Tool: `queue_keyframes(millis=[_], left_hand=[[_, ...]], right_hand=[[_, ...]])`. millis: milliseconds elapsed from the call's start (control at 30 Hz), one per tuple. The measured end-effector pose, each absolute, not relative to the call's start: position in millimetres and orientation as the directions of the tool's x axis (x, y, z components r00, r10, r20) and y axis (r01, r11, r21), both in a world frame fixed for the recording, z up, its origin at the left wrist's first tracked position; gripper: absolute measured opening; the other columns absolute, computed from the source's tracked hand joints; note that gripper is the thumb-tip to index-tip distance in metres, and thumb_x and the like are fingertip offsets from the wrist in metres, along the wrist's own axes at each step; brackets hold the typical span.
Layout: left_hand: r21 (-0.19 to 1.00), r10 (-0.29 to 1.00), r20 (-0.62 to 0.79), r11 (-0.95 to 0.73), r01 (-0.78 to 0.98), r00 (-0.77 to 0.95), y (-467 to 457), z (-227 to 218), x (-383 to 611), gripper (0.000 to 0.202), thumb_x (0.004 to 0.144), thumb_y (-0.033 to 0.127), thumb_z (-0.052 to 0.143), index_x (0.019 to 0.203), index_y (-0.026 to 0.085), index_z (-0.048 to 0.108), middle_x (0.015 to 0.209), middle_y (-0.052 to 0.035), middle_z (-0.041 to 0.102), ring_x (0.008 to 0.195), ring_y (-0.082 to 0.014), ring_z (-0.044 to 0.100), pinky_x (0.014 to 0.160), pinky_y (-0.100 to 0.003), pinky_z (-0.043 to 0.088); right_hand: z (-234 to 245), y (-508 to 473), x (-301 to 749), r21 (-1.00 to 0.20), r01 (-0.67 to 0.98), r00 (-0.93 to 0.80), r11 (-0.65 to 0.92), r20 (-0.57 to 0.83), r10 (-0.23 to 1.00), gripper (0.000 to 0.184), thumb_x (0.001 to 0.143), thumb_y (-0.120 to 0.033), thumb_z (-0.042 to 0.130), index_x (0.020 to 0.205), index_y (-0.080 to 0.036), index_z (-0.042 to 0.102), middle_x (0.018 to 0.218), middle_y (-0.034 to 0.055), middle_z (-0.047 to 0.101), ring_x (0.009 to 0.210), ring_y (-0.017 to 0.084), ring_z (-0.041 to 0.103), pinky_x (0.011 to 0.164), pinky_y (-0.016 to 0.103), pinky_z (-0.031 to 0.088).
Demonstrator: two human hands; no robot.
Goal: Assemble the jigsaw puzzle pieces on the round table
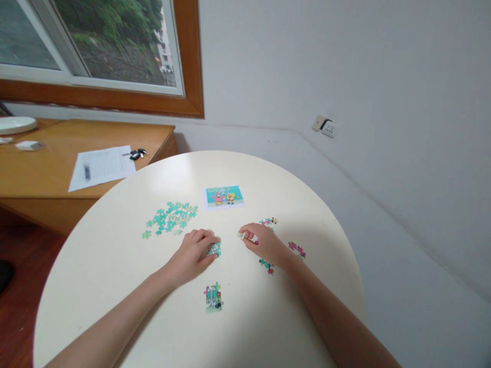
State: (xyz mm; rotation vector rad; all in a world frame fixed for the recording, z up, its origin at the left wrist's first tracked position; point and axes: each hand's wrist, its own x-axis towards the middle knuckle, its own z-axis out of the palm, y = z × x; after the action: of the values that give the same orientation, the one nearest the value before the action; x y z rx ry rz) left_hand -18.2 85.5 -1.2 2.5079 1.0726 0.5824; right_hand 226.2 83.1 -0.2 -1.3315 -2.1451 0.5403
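My left hand (195, 254) rests on the round table with thumb and forefinger closed about a small section of joined jigsaw pieces (215, 249), teal with a pale drawn face; its left part is under the fingers. My right hand (264, 244) pinches a small yellow-and-white jigsaw piece (241, 235) between thumb and fingertips, a short way right of that section. Nearer to me lies another joined section of jigsaw pieces (213, 298). Loose pieces (266, 266) lie around and partly beneath my right hand, and pink pieces (297, 249) lie beyond its wrist.
A pile of teal jigsaw pieces (171, 219) spreads over the left of the white table (161, 327). Behind my hands lies a cartoon reference picture (224, 197). A wooden desk (115, 134) at the left carries paper (102, 167) and keys (137, 153). Walls stand behind and right.
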Motion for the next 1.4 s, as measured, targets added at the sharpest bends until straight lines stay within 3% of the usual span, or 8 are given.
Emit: queue_keyframes(millis=[167, 433, 667, 900, 1200, 1400], left_hand=[[0.473, 0.746, 0.221, -0.645, 0.6, 0.629, 85.4, -0.4, -18.3, 0.028, 0.082, 0.025, 0.053, 0.109, 0.022, 0.058, 0.104, -0.0083, 0.058, 0.098, -0.0227, 0.052, 0.085, -0.039, 0.04], [0.48, 0.749, 0.21, -0.639, 0.601, 0.629, 85.0, 0.9, -18.1, 0.028, 0.082, 0.025, 0.053, 0.109, 0.022, 0.058, 0.105, -0.0083, 0.058, 0.098, -0.0229, 0.052, 0.087, -0.039, 0.04], [0.475, 0.743, 0.208, -0.646, 0.598, 0.637, 85.2, 1.0, -18.7, 0.028, 0.082, 0.024, 0.052, 0.109, 0.021, 0.058, 0.105, -0.0088, 0.058, 0.099, -0.0232, 0.052, 0.087, -0.04, 0.04], [0.477, 0.743, 0.207, -0.644, 0.598, 0.636, 85.4, 0.3, -19.2, 0.028, 0.082, 0.025, 0.052, 0.11, 0.022, 0.057, 0.106, -0.0085, 0.058, 0.099, -0.0228, 0.052, 0.087, -0.039, 0.04], [0.479, 0.744, 0.216, -0.645, 0.595, 0.633, 85.2, 2.9, -19.0, 0.028, 0.082, 0.026, 0.052, 0.109, 0.023, 0.058, 0.105, -0.0083, 0.059, 0.098, -0.0227, 0.052, 0.086, -0.038, 0.04], [0.482, 0.749, 0.201, -0.637, 0.602, 0.631, 84.9, 4.7, -17.7, 0.028, 0.082, 0.025, 0.053, 0.109, 0.022, 0.058, 0.105, -0.0085, 0.059, 0.098, -0.023, 0.052, 0.086, -0.039, 0.04]], right_hand=[[0.0, 83.1, 226.1, -0.602, 0.69, -0.35, 0.402, 0.209, 0.913, 0.037, 0.073, -0.004, 0.047, 0.104, -0.017, 0.062, 0.079, 0.0037, 0.064, 0.071, 0.014, 0.056, 0.072, 0.027, 0.044], [4.5, 82.2, 225.3, -0.58, 0.695, -0.379, 0.425, 0.207, 0.902, 0.023, 0.081, -0.011, 0.048, 0.093, -0.018, 0.066, 0.084, 0.0056, 0.067, 0.076, 0.015, 0.058, 0.076, 0.028, 0.044], [3.7, 82.0, 223.5, -0.716, 0.653, -0.246, 0.244, 0.104, 0.964, 0.016, 0.08, -0.017, 0.053, 0.09, -0.016, 0.065, 0.077, 0.0044, 0.069, 0.069, 0.013, 0.061, 0.066, 0.025, 0.045], [1.0, 84.2, 225.2, -0.828, 0.542, -0.235, 0.146, 0.018, 0.972, 0.011, 0.077, -0.02, 0.057, 0.08, -0.016, 0.066, 0.07, 0.0029, 0.071, 0.066, 0.013, 0.064, 0.066, 0.025, 0.047], [-1.7, 85.7, 227.4, -0.786, 0.574, -0.304, 0.229, 0.055, 0.951, 0.017, 0.079, -0.022, 0.054, 0.081, -0.016, 0.07, 0.077, 0.0039, 0.072, 0.066, 0.013, 0.061, 0.063, 0.024, 0.045], [3.4, 83.4, 224.8, -0.773, 0.597, -0.304, 0.214, 0.029, 0.952, 0.014, 0.078, -0.017, 0.054, 0.084, -0.016, 0.066, 0.06, -0.0016, 0.062, 0.054, 0.009, 0.051, 0.054, 0.02, 0.037]])
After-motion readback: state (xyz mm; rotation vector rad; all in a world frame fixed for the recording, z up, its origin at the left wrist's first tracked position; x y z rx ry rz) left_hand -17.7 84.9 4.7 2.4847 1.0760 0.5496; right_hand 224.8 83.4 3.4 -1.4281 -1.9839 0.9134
